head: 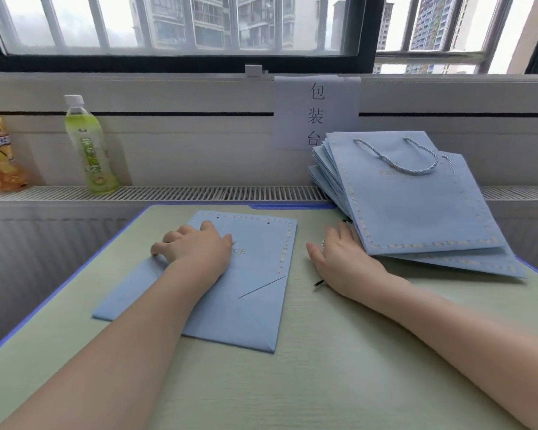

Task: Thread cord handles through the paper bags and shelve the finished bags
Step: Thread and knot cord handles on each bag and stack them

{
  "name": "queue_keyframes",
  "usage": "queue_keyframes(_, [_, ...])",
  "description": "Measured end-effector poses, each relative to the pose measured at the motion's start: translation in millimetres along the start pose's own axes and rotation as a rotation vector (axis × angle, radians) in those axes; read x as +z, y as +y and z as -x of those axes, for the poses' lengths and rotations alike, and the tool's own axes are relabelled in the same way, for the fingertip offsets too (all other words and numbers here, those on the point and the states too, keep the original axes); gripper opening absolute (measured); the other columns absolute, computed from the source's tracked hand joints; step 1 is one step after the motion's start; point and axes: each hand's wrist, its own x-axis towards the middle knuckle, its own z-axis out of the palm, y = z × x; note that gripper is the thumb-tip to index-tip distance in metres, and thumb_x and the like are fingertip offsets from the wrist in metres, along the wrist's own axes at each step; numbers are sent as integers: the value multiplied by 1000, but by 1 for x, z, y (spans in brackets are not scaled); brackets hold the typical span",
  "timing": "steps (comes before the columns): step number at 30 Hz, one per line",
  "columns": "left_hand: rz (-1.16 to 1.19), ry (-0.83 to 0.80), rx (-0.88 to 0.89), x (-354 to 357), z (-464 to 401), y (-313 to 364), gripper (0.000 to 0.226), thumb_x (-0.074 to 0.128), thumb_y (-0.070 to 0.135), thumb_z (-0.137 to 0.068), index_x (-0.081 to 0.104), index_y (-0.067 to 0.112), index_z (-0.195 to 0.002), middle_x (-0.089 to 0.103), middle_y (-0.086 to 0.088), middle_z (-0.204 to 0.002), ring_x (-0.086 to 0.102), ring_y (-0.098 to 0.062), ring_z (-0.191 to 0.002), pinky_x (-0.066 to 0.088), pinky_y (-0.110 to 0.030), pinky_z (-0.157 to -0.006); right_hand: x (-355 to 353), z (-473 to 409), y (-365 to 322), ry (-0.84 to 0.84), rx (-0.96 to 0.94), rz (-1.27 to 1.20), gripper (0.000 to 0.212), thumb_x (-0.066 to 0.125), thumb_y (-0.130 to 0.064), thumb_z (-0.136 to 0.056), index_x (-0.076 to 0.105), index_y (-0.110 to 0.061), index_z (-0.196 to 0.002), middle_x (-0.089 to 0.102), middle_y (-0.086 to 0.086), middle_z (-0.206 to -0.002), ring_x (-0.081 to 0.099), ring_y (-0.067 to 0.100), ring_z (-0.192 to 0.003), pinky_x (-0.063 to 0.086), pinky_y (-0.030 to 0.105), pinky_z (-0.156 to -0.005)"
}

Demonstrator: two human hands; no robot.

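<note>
A flat light-blue paper bag (255, 305) lies on the table in front of me, with two empty punch holes near its far edge and no cord in them. My left hand (196, 246) rests palm-down on it, fingers curled toward its left edge. My right hand (342, 262) lies flat on the table just right of the bag, touching the near edge of a stack of blue bags (416, 212). The top bag of the stack carries a pale blue cord handle (416, 169). Small dark tips show at my right wrist and fingertips; what they belong to is hidden.
The pale green table (323, 383) has a blue rim and butts against a radiator grille (199, 193) under a window. A green drink bottle (89, 150) and an orange one (0, 150) stand at the back left. A paper sign (317, 113) hangs behind the stack.
</note>
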Motion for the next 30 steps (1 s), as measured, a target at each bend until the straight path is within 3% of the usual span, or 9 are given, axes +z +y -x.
queue_keyframes(5, [-8, 8, -4, 3, -2, 2, 55, 21, 52, -97, 28, 20, -141, 33, -20, -142, 31, -42, -128, 27, -56, -103, 4, -36, -7, -2, 92, 3, 44, 25, -26, -101, 32, 3, -132, 26, 23, -140, 18, 40, -133, 20, 47, -109])
queue_keyframes(11, [-10, 13, -4, 4, -5, 3, 54, 21, 50, -97, 28, 19, -141, 31, -21, -143, 30, -43, -129, 26, -57, -103, 16, -73, -12, 39, 296, 1, 69, 24, -48, -95, 17, -2, -146, 12, 23, -152, 7, 38, -141, 10, 50, -113])
queue_keyframes(21, [-10, -2, 5, 0, -4, 0, 53, 22, 47, -97, 27, 18, -141, 32, -22, -142, 30, -44, -129, 26, -57, -101, 18, -77, -26, 102, 435, 109, 65, 24, -42, -92, 28, -1, -141, 23, 25, -149, 14, 36, -137, 10, 44, -113])
queue_keyframes(26, [2, -8, 14, -1, -4, -2, 52, 23, 46, -98, 28, 17, -141, 31, -23, -142, 29, -44, -129, 25, -57, -102, 18, -68, -31, 94, 379, 96, 59, 23, -38, -94, 28, 0, -139, 22, 26, -147, 17, 41, -137, 7, 47, -113])
queue_keyframes(30, [4, -13, 19, -3, -5, -4, 50, 24, 43, -98, 29, 18, -140, 33, -22, -141, 30, -43, -128, 26, -55, -101, 19, -54, -33, 90, 181, 51, 43, 28, -18, -93, 40, 2, -129, 35, 23, -131, 34, 38, -124, 29, 43, -101])
